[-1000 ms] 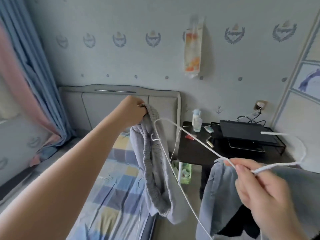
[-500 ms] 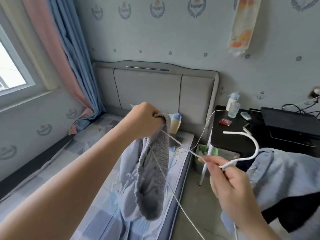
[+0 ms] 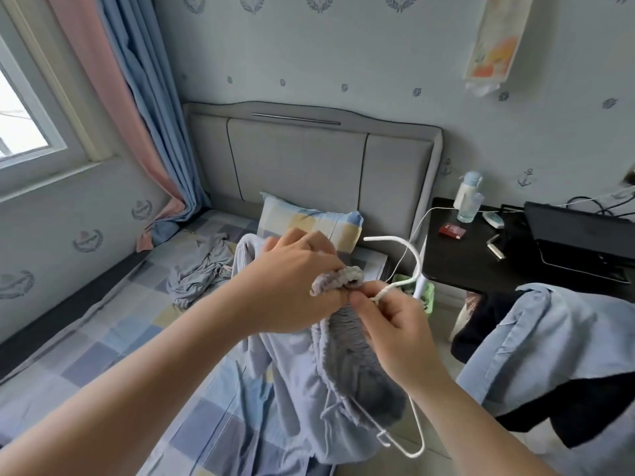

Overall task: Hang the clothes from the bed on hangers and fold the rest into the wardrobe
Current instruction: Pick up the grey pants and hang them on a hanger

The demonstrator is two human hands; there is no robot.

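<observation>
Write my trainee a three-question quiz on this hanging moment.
1. True or false: the left-hand grip holds the ribbed elastic waistband of the soft grey fabric garment.
2. Which pinches the thin white wire hanger just below its hook? A) left-hand grip B) right-hand grip C) neither
3. Fill in: a second, crumpled grey garment lies on the checked ____.
Key: 1 true; 2 B; 3 bedsheet.

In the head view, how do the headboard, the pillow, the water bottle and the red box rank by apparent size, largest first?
1. headboard
2. pillow, though partly hidden
3. water bottle
4. red box
</observation>
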